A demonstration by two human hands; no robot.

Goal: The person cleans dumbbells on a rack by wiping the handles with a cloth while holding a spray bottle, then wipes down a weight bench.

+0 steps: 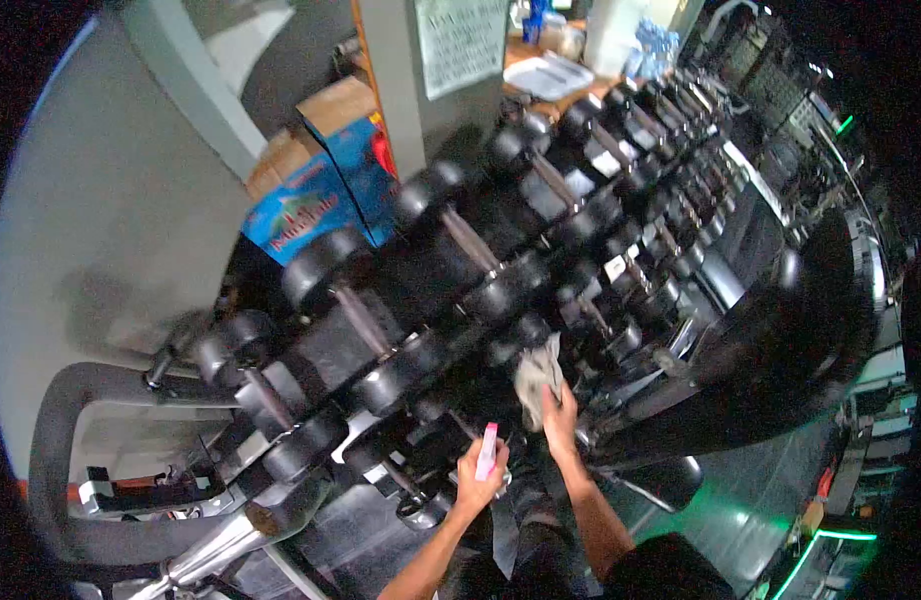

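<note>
Behind cloth — right hand's fingertips, hidden.

A gym: tiered rack of black dumbbells, exercise machine frame alongside.

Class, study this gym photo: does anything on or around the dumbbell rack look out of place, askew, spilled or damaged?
Nothing stands out. The dumbbells sit in even rows on the rack. The right hand presses a grey cloth to the rack, and the left hand holds a pink-topped spray bottle. The cardboard boxes behind are stacked, not spilled.
</note>
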